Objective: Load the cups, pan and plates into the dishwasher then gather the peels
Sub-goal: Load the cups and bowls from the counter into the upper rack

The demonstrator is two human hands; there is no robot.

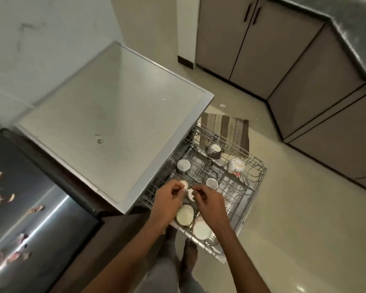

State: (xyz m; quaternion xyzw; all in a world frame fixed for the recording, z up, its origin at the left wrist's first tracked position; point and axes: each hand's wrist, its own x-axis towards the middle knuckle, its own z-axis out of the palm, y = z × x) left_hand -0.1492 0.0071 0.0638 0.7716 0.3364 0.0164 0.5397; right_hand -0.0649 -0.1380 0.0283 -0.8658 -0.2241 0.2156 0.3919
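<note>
Upper rack (254, 180) drawn out of the dishwasher (114, 115), seen from above. Our left hand (169, 197) pinches one small white cup (184, 184); our right hand (207, 201) pinches a second small cup (191, 194), tipped on its side. Both cups sit between the hands, touching or nearly so, over the rack's near-left tines. We judge the next move to be a short drop straight down. Peels (11, 197) lie well apart, on the dark counter (40, 208) at left.

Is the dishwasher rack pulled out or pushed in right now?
Pulled out. The wire rack extends past the dishwasher top over the floor, with cups visible in it.
</note>
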